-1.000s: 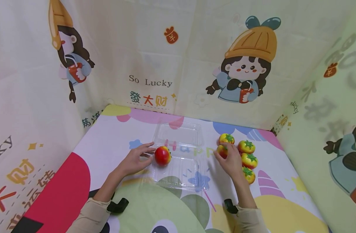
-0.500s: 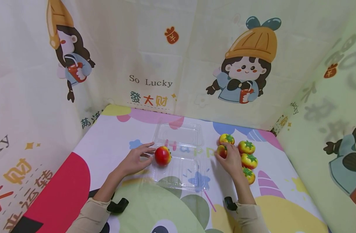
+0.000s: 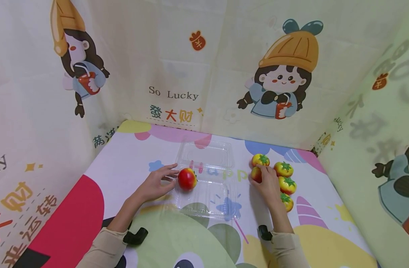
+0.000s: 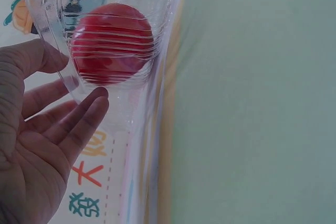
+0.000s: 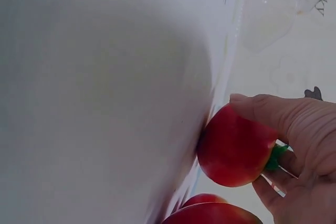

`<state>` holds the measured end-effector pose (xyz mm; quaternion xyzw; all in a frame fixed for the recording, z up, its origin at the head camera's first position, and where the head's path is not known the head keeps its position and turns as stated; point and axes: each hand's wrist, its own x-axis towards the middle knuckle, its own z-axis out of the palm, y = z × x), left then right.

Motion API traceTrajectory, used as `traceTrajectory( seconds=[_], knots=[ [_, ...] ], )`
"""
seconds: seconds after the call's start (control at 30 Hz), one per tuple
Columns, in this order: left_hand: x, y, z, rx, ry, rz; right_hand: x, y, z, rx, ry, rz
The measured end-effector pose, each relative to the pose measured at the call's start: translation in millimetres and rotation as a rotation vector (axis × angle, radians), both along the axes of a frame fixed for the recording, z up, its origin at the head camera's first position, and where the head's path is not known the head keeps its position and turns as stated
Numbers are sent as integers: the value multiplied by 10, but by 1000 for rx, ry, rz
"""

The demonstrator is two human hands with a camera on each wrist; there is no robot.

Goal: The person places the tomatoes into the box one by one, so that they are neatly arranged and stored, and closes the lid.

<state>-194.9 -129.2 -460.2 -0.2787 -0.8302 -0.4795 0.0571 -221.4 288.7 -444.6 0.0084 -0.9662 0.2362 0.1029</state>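
Observation:
A clear plastic clamshell box [image 3: 204,214] lies with its lid folded back, a red tomato [image 3: 187,179] in the left end of its base. Against the box's left edge rests my left hand [image 3: 159,182], fingers loosely extended; in the left wrist view the thumb and fingertips meet the clear rim beside the tomato. My right hand [image 3: 267,184] grips another red tomato [image 5: 236,148] on the table, thumb on one side and fingers by its green stem end. Part of this tomato is hidden behind the hand in the head view.
Several red-yellow tomatoes with green tops sit around the right hand, including one behind it [image 3: 260,160] and one to its right [image 3: 287,185]. The patterned tabletop [image 3: 130,156] is walled by printed curtains [image 3: 221,67] at the back and sides.
My right hand has shifted slightly to the right while closing around the tomato. The left hand and the tomato in the box stay where they were.

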Motion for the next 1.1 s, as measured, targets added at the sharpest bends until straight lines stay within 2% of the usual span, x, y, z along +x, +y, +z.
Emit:
traceTrajectory(
  seconds=[0.37, 0.77, 1.1],
  knots=[
    [-15, -2, -26, 5, -6, -5, -23, 24, -29, 25, 78, 20],
    [-8, 0, -25, 4, -22, 0, 25, 17, -2, 30, 31, -23],
    [-19, -2, -37, 13, -15, -6, 65, -29, 46, -14, 39, -38]
  ],
)
